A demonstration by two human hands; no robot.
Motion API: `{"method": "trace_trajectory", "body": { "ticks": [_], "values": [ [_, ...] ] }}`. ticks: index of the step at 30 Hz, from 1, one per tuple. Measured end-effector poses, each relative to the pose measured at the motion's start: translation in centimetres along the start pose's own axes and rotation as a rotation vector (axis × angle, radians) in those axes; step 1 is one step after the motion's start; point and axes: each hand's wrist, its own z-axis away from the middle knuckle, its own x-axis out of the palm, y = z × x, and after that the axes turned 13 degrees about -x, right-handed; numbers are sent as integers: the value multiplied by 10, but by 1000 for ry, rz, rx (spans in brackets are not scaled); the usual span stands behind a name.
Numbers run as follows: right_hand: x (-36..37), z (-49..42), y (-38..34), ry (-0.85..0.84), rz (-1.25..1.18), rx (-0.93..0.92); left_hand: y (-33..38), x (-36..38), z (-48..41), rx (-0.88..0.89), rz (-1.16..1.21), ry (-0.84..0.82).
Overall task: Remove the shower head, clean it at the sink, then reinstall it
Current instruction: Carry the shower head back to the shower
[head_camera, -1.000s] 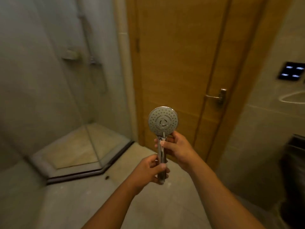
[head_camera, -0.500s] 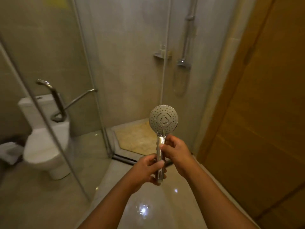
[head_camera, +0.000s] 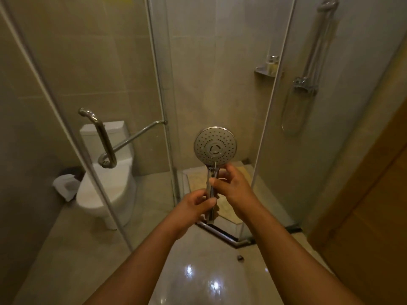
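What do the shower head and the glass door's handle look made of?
Shower head: shiny chrome finish, mirror glints on rim and stem; plated plastic or metal, can't tell. Its face looks matte grey. Door handle: polished metal tube, probably stainless, with bright highlights.

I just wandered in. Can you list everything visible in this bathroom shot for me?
shower head: one, chrome, centre, held upright with its face toward the camera
toilet: one, white, left, seen through the glass door
door handle: one, chrome, on the glass door
corner shelf: one, metal, back of the shower stall
mixer: one, chrome, shower wall, upper right
wooden door: one, brown, far right
left hand: one, grips the shower head's stem low
right hand: one, grips the stem higher up
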Motion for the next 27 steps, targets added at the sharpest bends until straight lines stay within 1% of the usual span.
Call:
{"method": "trace_trajectory", "body": {
  "ticks": [3,8,13,21,27],
  "values": [
    [-29,-49,16,-10,9,2,23,5,-54,-19,22,-1],
    [-80,-131,37,2,-24,34,66,13,-141,-29,-61,14],
    [-109,-195,55,11,-24,33,96,13,-204,-51,51,0],
    [-107,-279,84,-4,-28,31,115,-22,-277,-49,93,43],
    [-84,-358,118,47,-3,35,127,-80,-354,-65,9,59]
  ]
}}
